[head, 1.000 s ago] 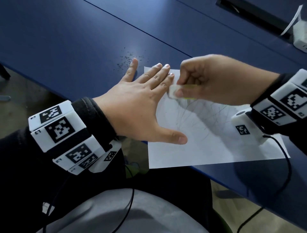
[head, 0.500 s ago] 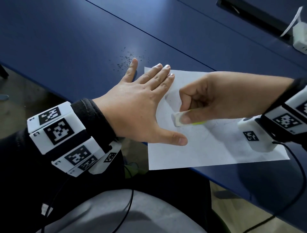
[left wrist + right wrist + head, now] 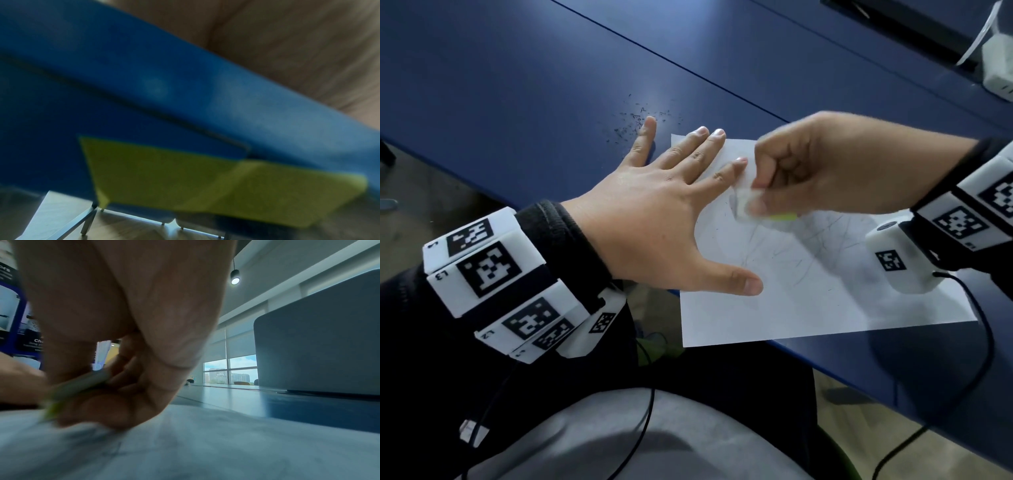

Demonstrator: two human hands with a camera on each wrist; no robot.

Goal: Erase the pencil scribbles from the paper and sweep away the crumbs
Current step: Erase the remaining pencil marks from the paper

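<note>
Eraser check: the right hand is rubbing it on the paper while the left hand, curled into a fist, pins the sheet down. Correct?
Not quite. The head view shows the left hand lying flat with fingers spread, not in a fist. The rest holds: it pins the paper while the right hand rubs the eraser on it.

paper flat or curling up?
Flat. The paper lies flush on the table; the left hand presses it down with spread fingers.
</note>
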